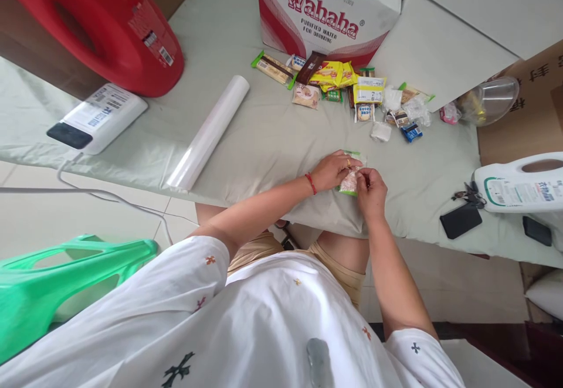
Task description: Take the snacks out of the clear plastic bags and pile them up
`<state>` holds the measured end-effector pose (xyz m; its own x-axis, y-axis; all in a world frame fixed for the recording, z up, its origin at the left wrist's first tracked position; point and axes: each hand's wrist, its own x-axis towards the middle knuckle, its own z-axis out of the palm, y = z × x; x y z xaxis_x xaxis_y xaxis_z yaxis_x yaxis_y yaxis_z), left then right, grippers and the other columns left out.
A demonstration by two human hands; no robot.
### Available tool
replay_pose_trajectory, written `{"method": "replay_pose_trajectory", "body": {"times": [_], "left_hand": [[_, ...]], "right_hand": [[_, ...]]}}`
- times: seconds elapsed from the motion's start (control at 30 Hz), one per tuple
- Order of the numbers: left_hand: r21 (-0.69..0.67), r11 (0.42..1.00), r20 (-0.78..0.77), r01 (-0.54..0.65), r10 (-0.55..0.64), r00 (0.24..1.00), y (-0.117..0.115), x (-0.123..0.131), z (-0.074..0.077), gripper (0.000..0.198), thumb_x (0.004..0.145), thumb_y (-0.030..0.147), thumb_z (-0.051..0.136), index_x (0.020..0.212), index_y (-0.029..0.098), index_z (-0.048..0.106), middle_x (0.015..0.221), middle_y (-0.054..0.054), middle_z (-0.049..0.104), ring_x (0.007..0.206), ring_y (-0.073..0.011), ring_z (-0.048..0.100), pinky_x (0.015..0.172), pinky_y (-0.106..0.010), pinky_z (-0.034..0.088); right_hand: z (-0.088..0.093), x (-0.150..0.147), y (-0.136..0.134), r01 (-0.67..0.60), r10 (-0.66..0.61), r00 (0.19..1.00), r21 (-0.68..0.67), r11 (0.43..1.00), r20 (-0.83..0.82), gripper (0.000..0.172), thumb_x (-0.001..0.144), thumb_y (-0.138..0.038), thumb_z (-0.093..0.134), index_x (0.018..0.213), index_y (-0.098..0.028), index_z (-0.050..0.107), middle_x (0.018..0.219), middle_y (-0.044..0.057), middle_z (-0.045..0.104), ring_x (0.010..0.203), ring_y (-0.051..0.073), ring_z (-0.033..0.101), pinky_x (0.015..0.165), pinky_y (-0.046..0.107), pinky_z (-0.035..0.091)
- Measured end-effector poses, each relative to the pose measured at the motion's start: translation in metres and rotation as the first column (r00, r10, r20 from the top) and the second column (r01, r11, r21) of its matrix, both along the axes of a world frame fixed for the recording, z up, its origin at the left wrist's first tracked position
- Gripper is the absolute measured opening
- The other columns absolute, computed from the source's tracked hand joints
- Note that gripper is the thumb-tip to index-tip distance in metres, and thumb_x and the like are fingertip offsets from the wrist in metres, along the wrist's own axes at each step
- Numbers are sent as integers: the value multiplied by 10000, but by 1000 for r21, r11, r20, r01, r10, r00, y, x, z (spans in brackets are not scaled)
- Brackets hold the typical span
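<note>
A small snack packet (349,184) with green ends and a see-through middle lies near the front edge of the cloth-covered table (272,147). My left hand (331,171), with a red string bracelet and a ring, rests its fingers on the packet's upper part. At the packet's right side my right hand (372,193) is closed in a pinch on the wrapper. Fingers hide part of the packet, and I cannot tell whether it is torn. Beyond my hands lies a pile of wrapped snacks, among them a yellow packet (329,75) and a blue packet (411,132).
A Wahaha water carton (325,16) stands behind the snacks. To the left are a white roll (209,133), a white power bank (99,118) with a cable, and a red jug (101,24). On the right lie a white detergent bottle (519,186), keys, and a black wallet-like item (461,220).
</note>
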<state>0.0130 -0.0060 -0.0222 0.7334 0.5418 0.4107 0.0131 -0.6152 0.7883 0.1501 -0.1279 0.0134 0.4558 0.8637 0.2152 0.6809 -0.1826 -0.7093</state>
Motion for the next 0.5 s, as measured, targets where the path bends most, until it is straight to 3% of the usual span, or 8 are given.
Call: {"method": "replay_pose_trajectory", "body": {"times": [0.1,0.23,0.4,0.5], "left_hand": [[7,1000,-27,1,-1,1000,0,-1,2,338,915,102,502,1132,196,744,1009,-77,749,1023,-239,638,945,-379,511],[23,1000,-20,9,-9,1000,1,-1,3,303,917,104,506,1093,182,741,983,-81,747,1001,-238,629,931,-373,503],[-1,1000,-50,12,-12,999,2,-1,5,289,916,112,517,1068,196,748,995,-78,760,1018,-237,636,925,-373,489],[-11,1000,-105,-9,7,994,0,-2,9,294,936,131,508,1078,210,753,1039,-71,774,1071,-247,643,945,-396,455]], "right_hand": [[4,-4,-7,123,-122,992,22,992,-38,314,965,-500,523,966,-208,639,868,30,666,770,179,577,753,322,471],[9,-11,-14,113,-113,994,-28,993,8,391,806,-571,743,937,-215,646,863,5,636,722,154,520,708,299,441],[0,-3,-9,190,-217,913,-110,976,-345,316,800,-511,700,774,-219,581,648,-42,531,600,127,432,588,272,385],[-6,3,-7,153,-211,902,-179,972,-377,311,824,-514,661,780,-218,575,639,-35,538,593,133,446,582,279,405]]}}
